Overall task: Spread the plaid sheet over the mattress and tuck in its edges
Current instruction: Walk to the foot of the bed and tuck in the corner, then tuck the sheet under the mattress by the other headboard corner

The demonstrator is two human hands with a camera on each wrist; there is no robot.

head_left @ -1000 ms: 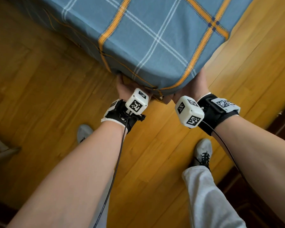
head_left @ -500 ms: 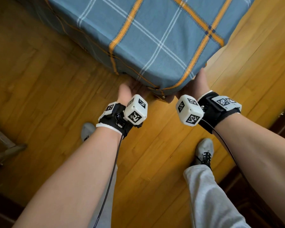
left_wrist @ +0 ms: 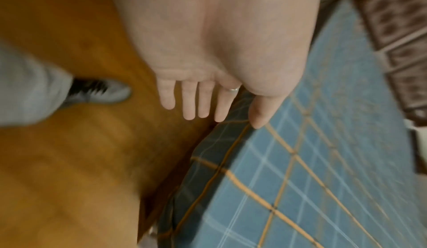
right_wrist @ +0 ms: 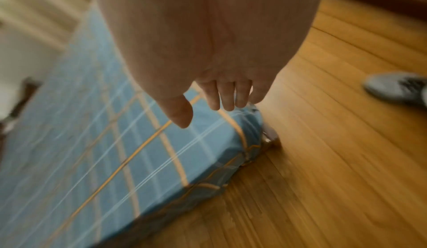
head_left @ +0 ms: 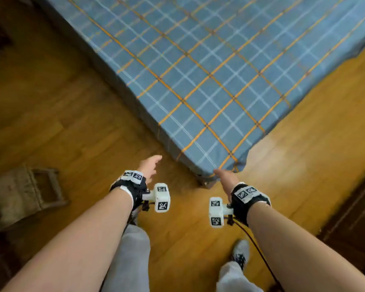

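Observation:
The blue plaid sheet [head_left: 209,81] with orange and white lines lies smooth over the mattress, its near corner [head_left: 221,167] wrapped down over the edge. My left hand [head_left: 149,168] hangs open over the wooden floor to the left of that corner, fingers [left_wrist: 196,104] straight and holding nothing. My right hand [head_left: 224,175] is open just in front of the corner, fingers [right_wrist: 227,96] loosely extended above the sheet [right_wrist: 104,142], not touching it. The sheet's side [left_wrist: 215,160] drops to the floor in the left wrist view.
Wooden floor [head_left: 61,123] surrounds the bed on both sides. A worn wooden stool or frame [head_left: 27,190] stands at the left. Dark furniture [head_left: 356,218] borders the right. My feet in grey shoes [head_left: 239,251] stand just before the corner.
Both hands have come out from under the mattress corner and pulled back, now open and empty. My head has risen, so much more of the sheet-covered bed shows.

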